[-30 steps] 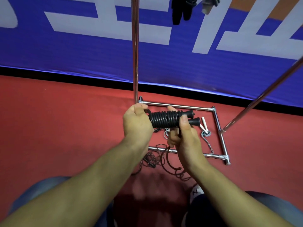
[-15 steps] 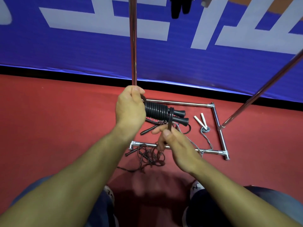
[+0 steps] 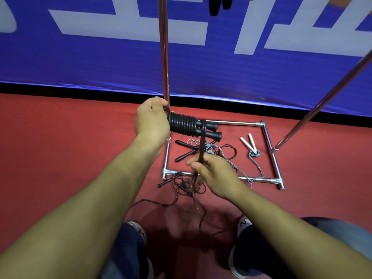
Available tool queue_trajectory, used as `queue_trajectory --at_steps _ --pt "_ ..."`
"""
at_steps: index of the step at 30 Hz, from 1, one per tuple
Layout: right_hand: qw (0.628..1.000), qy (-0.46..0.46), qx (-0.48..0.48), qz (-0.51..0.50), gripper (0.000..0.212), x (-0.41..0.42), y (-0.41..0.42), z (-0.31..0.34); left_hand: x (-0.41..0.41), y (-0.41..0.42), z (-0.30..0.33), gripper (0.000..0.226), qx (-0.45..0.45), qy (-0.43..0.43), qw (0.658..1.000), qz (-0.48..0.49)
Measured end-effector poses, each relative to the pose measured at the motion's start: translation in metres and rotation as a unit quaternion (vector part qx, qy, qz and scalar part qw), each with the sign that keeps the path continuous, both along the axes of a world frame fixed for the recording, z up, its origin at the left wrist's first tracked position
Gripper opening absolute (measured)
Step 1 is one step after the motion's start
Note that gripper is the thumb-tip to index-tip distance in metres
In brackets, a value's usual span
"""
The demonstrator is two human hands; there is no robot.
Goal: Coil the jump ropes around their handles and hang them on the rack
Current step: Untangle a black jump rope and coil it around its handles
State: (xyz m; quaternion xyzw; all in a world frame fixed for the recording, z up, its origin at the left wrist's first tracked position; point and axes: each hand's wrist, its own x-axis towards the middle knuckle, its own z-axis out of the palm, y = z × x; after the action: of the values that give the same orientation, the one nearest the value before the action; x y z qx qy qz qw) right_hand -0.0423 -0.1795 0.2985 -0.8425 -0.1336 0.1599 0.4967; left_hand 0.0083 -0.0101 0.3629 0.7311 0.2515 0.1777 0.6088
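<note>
Left hand (image 3: 152,117) grips one end of the paired black handles (image 3: 209,130), held level above the floor, handle tips pointing toward 3 o'clock. Black rope coil (image 3: 182,124) wraps the handles tightly just beside the left hand; one fresh turn crosses the handles at the coil's 3 o'clock edge. Right hand (image 3: 214,173) sits at 6 o'clock from the handles, fingers curled round the loose rope tail (image 3: 202,150), which runs taut from handles to hand and then trails blurred toward the person's shoes. Versus half a second ago: right hand has dropped lower and further from the handles, lengthening the taut span; left hand and bundle sit about where they were. Rack base frame (image 3: 269,146) lies on the red floor (image 3: 60,141), its upright pole (image 3: 164,57) rising at 12 o'clock behind the left hand. Inside the frame: a black jump rope (image 3: 186,152) uncoiled, a grey rope with white handles (image 3: 248,142) toward 3 o'clock. Another thin dark rope (image 3: 181,185) lies tangled at the frame's near rail. Dark handles (image 3: 219,5) hang at the top edge, against the blue banner (image 3: 100,61).
</note>
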Motion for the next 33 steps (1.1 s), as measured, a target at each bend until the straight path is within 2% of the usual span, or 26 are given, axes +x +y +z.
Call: queue_trajectory --at_steps 2,3,5,7,9,12,15,19,23,25,26,28,29,30,31,32,33 --pt "0.985 -0.134 -0.107 -0.023 0.018 0.008 -0.008 0.0 -0.003 0.006 0.002 0.036 0.034 0.003 0.997 -0.072" --pt "0.979 -0.162 -0.112 -0.058 0.024 0.014 -0.012 0.004 -0.006 0.009 0.002 0.035 0.074 0.01 0.99 -0.12" --pt "0.976 -0.164 -0.05 -0.135 0.04 0.023 -0.022 0.018 -0.012 0.01 0.0 0.034 0.159 0.029 0.966 -0.201" --pt "0.965 -0.193 0.013 -0.177 0.042 0.032 -0.029 0.027 -0.015 0.005 -0.003 0.034 0.213 0.04 0.948 -0.232" --pt "0.951 -0.251 0.011 -0.18 0.039 0.031 -0.031 0.033 -0.014 -0.001 -0.005 0.034 0.242 0.053 0.94 -0.234" --pt "0.929 -0.341 -0.015 -0.143 0.03 0.027 -0.03 0.037 -0.011 -0.007 -0.012 0.032 0.272 0.057 0.939 -0.205" --pt "0.906 -0.406 -0.062 -0.104 0.025 0.027 -0.031 0.035 -0.009 -0.011 -0.016 0.029 0.276 0.041 0.953 -0.116" --pt "0.87 -0.457 -0.154 -0.105 0.012 0.028 -0.035 0.035 -0.012 -0.019 -0.018 0.027 0.236 0.009 0.971 -0.04" --pt "0.838 -0.485 -0.228 -0.099 0.009 0.013 -0.022 0.029 -0.008 -0.017 -0.013 0.027 0.172 -0.008 0.984 0.04" --pt "0.847 -0.46 -0.252 -0.084 0.022 0.002 -0.011 0.022 -0.003 -0.013 -0.014 0.028 0.097 -0.005 0.992 0.084" --pt "0.871 -0.431 -0.221 -0.078 0.022 -0.003 -0.006 0.019 -0.001 -0.013 -0.015 0.029 0.064 -0.004 0.993 0.094" --pt "0.939 -0.32 -0.083 -0.093 0.014 -0.011 0.001 0.013 -0.001 -0.015 -0.016 0.033 0.021 -0.005 0.995 0.094" --pt "0.967 -0.226 0.004 -0.116 0.018 -0.013 0.004 0.011 -0.001 -0.017 -0.015 0.035 0.006 -0.009 0.996 0.093" --pt "0.977 -0.122 0.103 -0.144 0.021 -0.015 0.01 0.01 -0.001 -0.018 -0.014 0.036 -0.009 -0.013 0.995 0.093" --pt "0.964 -0.009 0.198 -0.178 0.021 -0.017 0.014 0.011 -0.001 -0.019 -0.014 0.036 -0.023 -0.019 0.995 0.095" --pt "0.936 0.095 0.269 -0.208 0.02 -0.016 0.018 0.013 -0.001 -0.018 -0.013 0.036 -0.036 -0.023 0.994 0.097" --pt "0.914 0.166 0.293 -0.227 0.019 -0.014 0.02 0.013 0.0 -0.017 -0.012 0.036 -0.046 -0.025 0.994 0.098"
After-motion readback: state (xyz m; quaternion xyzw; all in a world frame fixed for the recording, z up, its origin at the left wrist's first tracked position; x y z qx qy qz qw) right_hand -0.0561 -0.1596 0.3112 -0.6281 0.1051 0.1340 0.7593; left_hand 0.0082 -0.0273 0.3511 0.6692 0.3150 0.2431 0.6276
